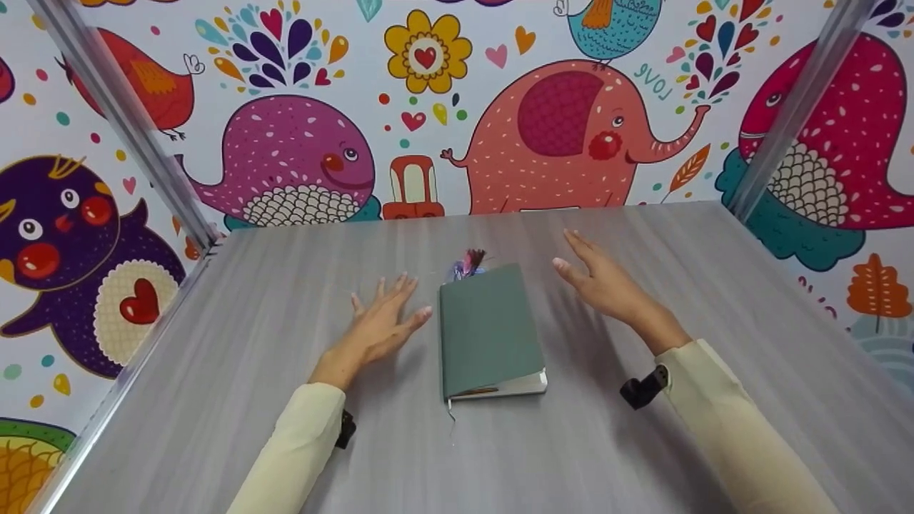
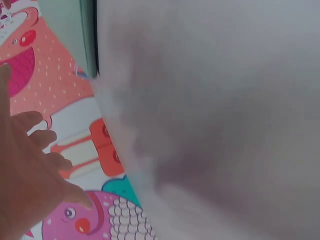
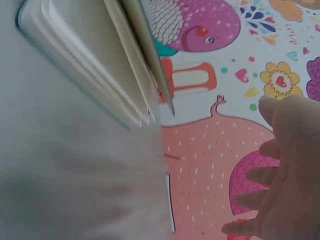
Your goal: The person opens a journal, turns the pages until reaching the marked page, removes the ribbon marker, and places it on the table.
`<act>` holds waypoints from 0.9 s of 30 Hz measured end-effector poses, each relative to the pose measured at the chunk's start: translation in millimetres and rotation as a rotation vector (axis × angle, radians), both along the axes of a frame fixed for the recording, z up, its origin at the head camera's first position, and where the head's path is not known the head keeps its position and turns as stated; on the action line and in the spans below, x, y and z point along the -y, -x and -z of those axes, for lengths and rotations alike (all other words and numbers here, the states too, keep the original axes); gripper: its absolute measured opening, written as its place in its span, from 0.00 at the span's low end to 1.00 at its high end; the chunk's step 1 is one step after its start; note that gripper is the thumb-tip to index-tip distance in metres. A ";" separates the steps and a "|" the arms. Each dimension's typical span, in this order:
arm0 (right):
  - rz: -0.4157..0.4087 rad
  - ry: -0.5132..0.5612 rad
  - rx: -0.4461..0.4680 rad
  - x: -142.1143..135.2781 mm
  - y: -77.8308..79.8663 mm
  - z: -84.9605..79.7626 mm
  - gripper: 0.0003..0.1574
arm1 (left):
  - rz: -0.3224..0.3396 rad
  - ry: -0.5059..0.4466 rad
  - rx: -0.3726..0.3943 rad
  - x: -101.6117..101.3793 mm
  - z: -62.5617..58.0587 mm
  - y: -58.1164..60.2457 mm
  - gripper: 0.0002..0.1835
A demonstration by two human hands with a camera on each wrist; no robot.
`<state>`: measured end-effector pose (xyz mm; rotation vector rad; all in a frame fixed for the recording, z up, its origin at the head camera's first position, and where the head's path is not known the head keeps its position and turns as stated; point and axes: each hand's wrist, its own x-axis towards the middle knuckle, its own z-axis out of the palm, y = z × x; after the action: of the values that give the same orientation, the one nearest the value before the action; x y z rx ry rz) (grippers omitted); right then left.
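A green hardcover notebook (image 1: 489,332) lies on the grey table, its front cover slightly raised over the pages. In the right wrist view its pages (image 3: 85,55) fan apart beneath the cover. Something pinkish and dark, like a tassel (image 1: 469,263), sticks out past its far edge, and a thin ribbon (image 1: 450,408) trails from the near left corner. To the left of the notebook my left hand (image 1: 382,321) hovers with fingers spread, holding nothing. My right hand (image 1: 607,282) is raised on the other side, fingers extended and apart from the notebook.
The grey wood-grain table (image 1: 285,285) reaches back to a wall (image 1: 428,107) printed with cartoon animals. Metal posts (image 1: 143,135) stand at the left and right back corners. Dark wrist devices (image 1: 644,387) sit at both cuffs.
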<state>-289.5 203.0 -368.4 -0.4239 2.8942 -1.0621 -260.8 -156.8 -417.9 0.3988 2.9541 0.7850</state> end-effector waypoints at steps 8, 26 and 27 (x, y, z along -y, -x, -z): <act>0.010 0.180 0.020 11.3 -12.8 7.0 0.45 | 0.067 -0.094 0.038 -22.8 7.0 -10.7 0.41; 0.117 0.449 0.242 26.4 -24.5 28.1 0.40 | 0.308 -0.063 0.153 -64.9 12.8 -10.4 0.44; 0.124 0.461 0.256 26.4 -24.6 28.9 0.40 | 0.315 -0.053 0.161 -66.9 13.1 -9.4 0.44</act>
<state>-264.9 176.6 -397.3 -0.1033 2.4670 -1.6705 -251.4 -90.0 -431.0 0.7434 2.6353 0.8128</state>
